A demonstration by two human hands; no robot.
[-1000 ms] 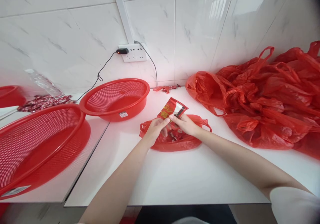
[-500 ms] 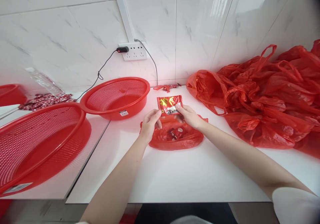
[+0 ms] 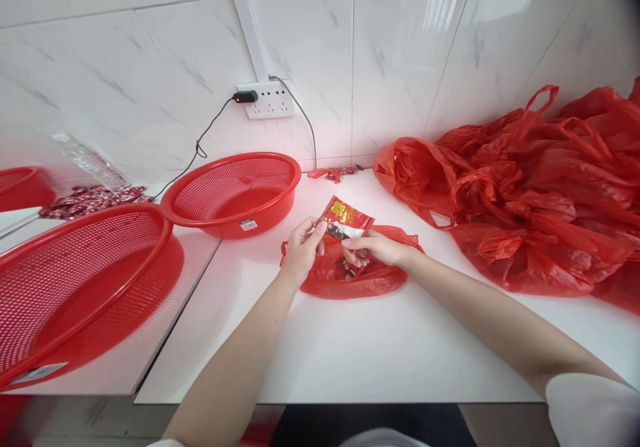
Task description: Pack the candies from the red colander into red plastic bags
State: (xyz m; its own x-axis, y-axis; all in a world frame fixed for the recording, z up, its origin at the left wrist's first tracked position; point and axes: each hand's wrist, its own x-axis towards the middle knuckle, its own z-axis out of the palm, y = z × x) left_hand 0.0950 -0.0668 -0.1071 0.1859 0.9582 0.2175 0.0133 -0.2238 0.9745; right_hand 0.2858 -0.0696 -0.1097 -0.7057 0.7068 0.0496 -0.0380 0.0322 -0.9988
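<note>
A small red packet [image 3: 346, 218] with gold lettering is held tilted above the table, its right side lower than its left. My left hand [image 3: 303, 246] pinches its left corner between thumb and fingers. At the lower right edge, my right hand [image 3: 376, 246] has its thumb against the packet, with the fingers curled below. Under both hands lies an opened red plastic bag [image 3: 357, 287]. Inside it are small dark red wrapped pieces [image 3: 350, 268], partly hidden by my right fingers.
Two red perforated baskets, a near one [image 3: 90, 300] and a far one [image 3: 233, 200], stand on the left. A heap of red plastic bags [image 3: 530, 187] fills the right. Behind, patterned wrappers [image 3: 100, 200], a clear bottle [image 3: 93, 160] and a power socket [image 3: 270, 100] line the wall.
The packet has turned clockwise, so its right side dips. My right hand has slid down slightly along it, fingers now lower over the bag. My left hand has barely moved.
</note>
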